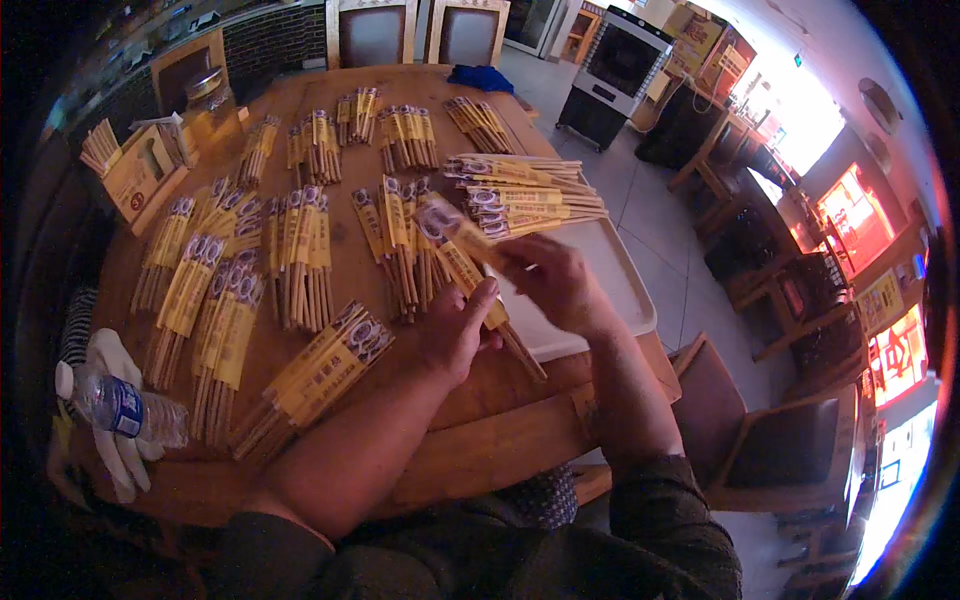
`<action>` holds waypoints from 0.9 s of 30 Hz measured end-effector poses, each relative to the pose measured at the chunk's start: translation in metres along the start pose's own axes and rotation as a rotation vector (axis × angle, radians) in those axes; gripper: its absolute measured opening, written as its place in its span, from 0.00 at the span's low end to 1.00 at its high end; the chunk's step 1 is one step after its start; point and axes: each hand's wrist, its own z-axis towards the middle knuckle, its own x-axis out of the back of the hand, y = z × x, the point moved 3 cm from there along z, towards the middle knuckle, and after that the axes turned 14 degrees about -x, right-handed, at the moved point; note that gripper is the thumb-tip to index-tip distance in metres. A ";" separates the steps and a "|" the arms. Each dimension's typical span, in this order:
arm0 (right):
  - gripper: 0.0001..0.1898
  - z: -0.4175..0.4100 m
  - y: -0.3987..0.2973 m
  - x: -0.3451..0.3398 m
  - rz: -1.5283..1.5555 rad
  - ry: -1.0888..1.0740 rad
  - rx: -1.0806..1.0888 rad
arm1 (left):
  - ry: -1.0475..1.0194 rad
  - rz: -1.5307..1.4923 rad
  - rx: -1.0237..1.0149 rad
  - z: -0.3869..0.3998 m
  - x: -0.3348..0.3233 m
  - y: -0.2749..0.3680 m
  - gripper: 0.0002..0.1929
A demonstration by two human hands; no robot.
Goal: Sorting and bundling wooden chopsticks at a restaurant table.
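Observation:
My left hand [459,330] grips a pair of wooden chopsticks in a yellow printed paper sleeve [463,271], which slants across the thumb with its bare ends pointing down to the right. Just beyond, my right hand [551,281] holds another yellow sleeve [457,225], blurred; whether sticks are inside cannot be told. Both hands are above the near right part of the wooden table [450,420]. A white tray [626,285] lies under the right hand, with a pile of sleeved chopsticks [525,196] on its far end. Close to my left forearm rests a fanned bundle of sleeved chopsticks [322,371].
Several bundles of sleeved chopsticks [300,255] cover the table's left and far parts. A plastic bottle [139,409] lies on a white glove [112,450] at the left edge. Beyond are a cardboard holder [146,176], a lidded jar [210,105] and a blue cloth [481,77]. Chairs [780,442] stand right.

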 end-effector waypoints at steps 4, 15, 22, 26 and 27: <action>0.11 -0.016 -0.038 -0.008 -0.123 -0.127 0.240 | -0.071 -0.068 -0.111 0.006 0.006 -0.001 0.21; 0.16 0.061 0.054 0.039 -0.547 0.144 0.029 | 0.126 0.018 0.019 0.001 0.006 -0.003 0.21; 0.16 0.093 0.085 0.034 -0.683 0.272 -0.076 | -0.010 0.280 -0.458 0.021 0.025 -0.036 0.17; 0.13 0.095 0.083 0.033 -0.735 0.288 -0.036 | -0.157 -0.144 0.001 0.012 0.016 -0.015 0.19; 0.13 0.093 0.078 0.033 -0.741 0.304 -0.049 | -0.186 -0.201 0.023 0.012 0.013 -0.014 0.19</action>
